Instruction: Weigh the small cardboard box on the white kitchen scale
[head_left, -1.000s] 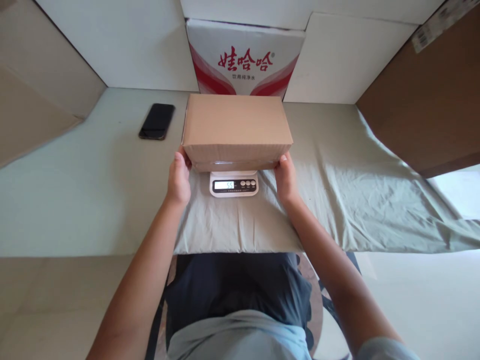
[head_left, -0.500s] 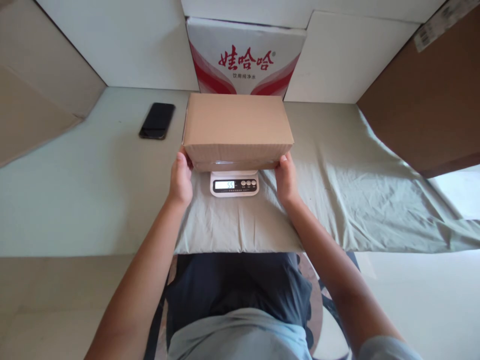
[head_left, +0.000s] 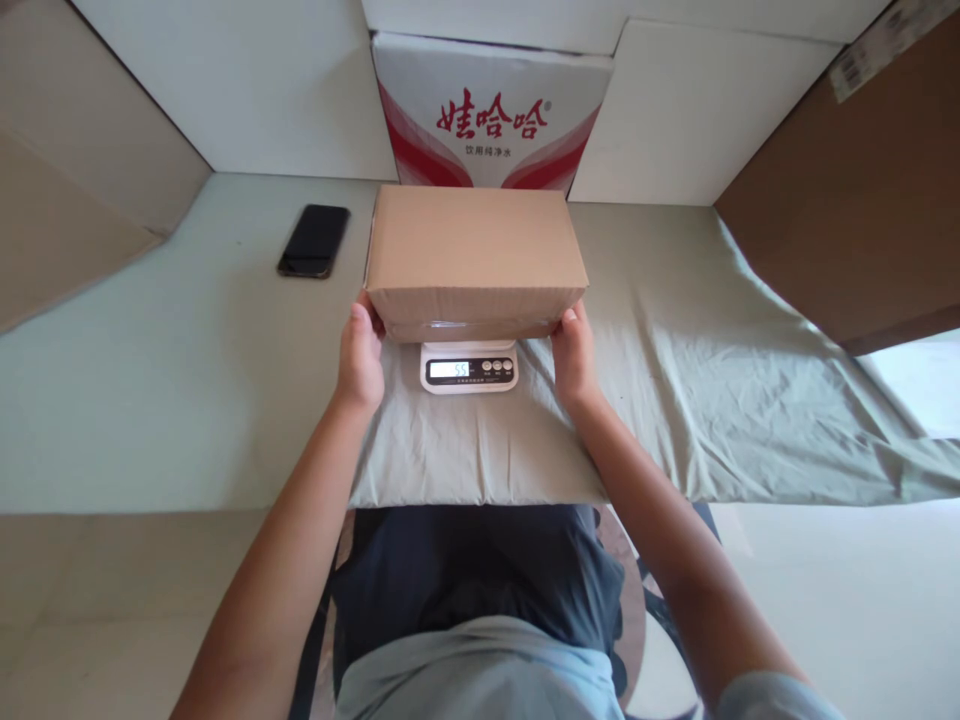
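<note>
A: Sitting where, the cardboard box?
B: Resting on the scale, table centre.
A: Grip?
B: Left hand and right hand pressing opposite near corners, clamping box between.

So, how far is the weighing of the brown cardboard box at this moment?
Done: the brown cardboard box sits on the small white digital scale, whose display is lit with a reading of about 55. In hand: the left hand and the right hand touch the box's two near bottom corners. Left: both hands are not yet off the box. The black phone lies untouched on the pale table.
</note>
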